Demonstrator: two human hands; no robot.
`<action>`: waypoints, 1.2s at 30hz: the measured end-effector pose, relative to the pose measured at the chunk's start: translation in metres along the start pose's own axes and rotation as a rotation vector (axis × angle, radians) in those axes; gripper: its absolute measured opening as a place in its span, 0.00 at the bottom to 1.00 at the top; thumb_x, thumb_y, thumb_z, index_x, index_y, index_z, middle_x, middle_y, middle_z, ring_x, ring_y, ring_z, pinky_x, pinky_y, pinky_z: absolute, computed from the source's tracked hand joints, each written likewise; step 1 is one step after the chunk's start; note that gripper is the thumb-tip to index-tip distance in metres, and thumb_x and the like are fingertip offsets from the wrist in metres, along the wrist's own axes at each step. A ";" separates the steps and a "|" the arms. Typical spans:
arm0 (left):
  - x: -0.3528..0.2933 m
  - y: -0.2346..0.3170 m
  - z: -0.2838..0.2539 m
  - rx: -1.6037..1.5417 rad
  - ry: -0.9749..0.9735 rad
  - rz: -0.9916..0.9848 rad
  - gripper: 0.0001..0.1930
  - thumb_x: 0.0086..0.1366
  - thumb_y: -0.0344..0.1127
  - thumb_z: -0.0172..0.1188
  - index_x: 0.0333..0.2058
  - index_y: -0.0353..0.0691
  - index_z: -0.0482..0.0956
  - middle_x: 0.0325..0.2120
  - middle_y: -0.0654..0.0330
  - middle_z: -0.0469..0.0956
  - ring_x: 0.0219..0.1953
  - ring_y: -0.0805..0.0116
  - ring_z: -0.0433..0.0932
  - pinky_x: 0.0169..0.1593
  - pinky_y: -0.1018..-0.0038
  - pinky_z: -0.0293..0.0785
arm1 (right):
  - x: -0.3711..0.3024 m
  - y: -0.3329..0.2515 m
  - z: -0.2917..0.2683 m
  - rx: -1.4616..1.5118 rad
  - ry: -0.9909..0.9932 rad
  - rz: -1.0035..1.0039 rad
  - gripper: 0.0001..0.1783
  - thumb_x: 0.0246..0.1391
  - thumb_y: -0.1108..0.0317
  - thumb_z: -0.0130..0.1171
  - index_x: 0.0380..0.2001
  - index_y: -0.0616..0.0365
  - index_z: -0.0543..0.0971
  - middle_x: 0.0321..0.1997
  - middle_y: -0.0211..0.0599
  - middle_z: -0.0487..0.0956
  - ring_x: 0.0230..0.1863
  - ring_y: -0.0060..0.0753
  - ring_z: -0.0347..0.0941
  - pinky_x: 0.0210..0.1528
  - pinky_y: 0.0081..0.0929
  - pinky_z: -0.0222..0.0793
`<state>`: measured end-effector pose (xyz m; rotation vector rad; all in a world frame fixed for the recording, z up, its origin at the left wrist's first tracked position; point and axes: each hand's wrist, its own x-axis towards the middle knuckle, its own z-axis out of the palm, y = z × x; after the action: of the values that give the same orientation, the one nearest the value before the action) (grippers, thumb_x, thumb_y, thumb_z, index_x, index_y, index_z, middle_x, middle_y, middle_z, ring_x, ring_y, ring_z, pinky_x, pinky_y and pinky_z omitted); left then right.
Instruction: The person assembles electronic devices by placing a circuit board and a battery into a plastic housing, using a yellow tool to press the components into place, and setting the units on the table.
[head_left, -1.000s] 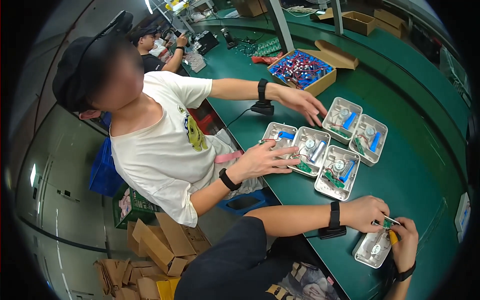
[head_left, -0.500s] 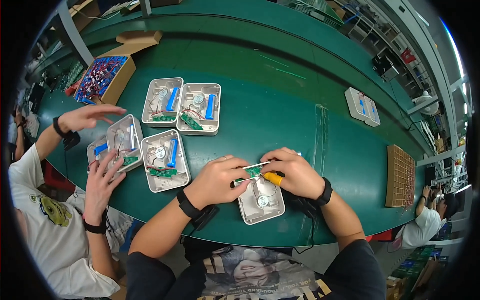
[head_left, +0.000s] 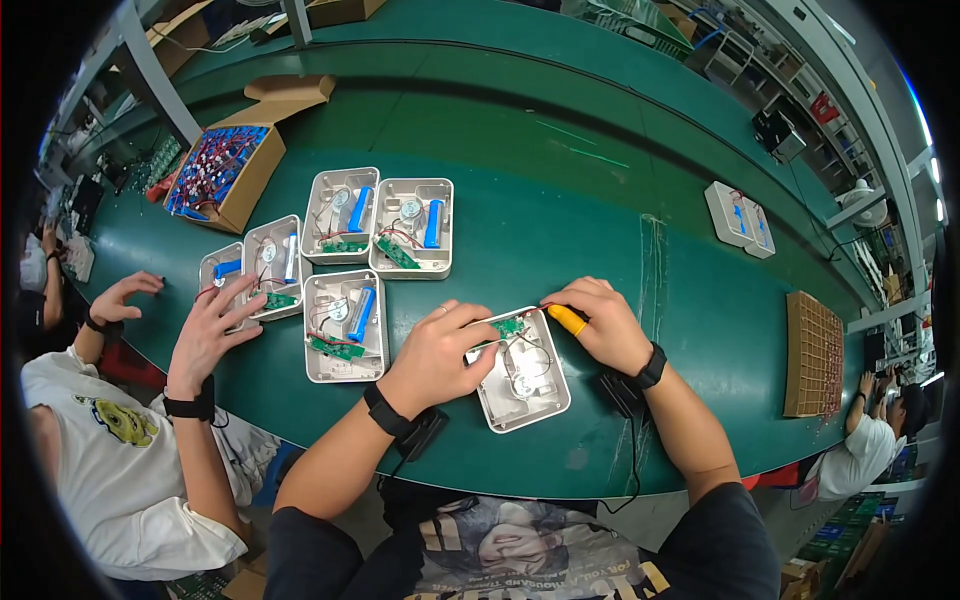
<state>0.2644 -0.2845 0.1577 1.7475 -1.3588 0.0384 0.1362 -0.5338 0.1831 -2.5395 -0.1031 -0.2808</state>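
Note:
In front of me a white plastic casing (head_left: 528, 408) lies open side up on the green table, with a round speaker-like disc (head_left: 522, 385) and thin wires inside. A small green circuit board (head_left: 509, 327) is at its far end. My left hand (head_left: 440, 352) is closed at the casing's far left corner, its fingers and thumb around the board's left end. At the far right corner my right hand (head_left: 603, 325) pinches a thin red wire (head_left: 532, 309) that runs from the board. One of its fingers wears a yellow finger cot (head_left: 567, 320).
Several similar casings with blue batteries (head_left: 362, 315) stand on the left, near a co-worker's hands (head_left: 212, 335). Behind them is a cardboard box (head_left: 250, 190) of wired batteries. Two more casings (head_left: 727, 215) and a divided cardboard tray (head_left: 812, 355) stand at the right.
My right hand has moved from over the board to the casing's far right corner, drawing the red wire out. The co-worker's far hand has moved back, away from the casings.

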 end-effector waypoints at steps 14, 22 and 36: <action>-0.004 0.001 0.004 0.032 0.018 -0.017 0.06 0.56 0.30 0.70 0.33 0.38 0.88 0.40 0.52 0.84 0.38 0.53 0.82 0.43 0.62 0.80 | 0.000 -0.030 -0.005 0.082 0.020 -0.078 0.15 0.60 0.71 0.66 0.51 0.52 0.86 0.46 0.36 0.81 0.49 0.41 0.78 0.56 0.36 0.70; -0.001 0.003 0.001 0.032 0.023 -0.034 0.06 0.55 0.29 0.71 0.32 0.37 0.87 0.39 0.53 0.84 0.38 0.53 0.82 0.43 0.64 0.80 | 0.009 -0.044 -0.002 0.024 0.021 -0.132 0.11 0.55 0.71 0.69 0.43 0.57 0.86 0.51 0.37 0.80 0.50 0.42 0.78 0.55 0.37 0.74; -0.004 0.000 0.002 0.019 0.036 -0.026 0.06 0.54 0.28 0.71 0.32 0.38 0.87 0.39 0.54 0.84 0.37 0.55 0.82 0.43 0.64 0.81 | 0.019 -0.051 0.004 -0.287 -0.031 -0.231 0.09 0.47 0.75 0.68 0.34 0.59 0.85 0.46 0.36 0.80 0.46 0.40 0.78 0.50 0.38 0.76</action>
<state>0.2624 -0.2826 0.1545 1.7724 -1.3135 0.0679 0.1489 -0.4894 0.2118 -2.8195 -0.3952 -0.3685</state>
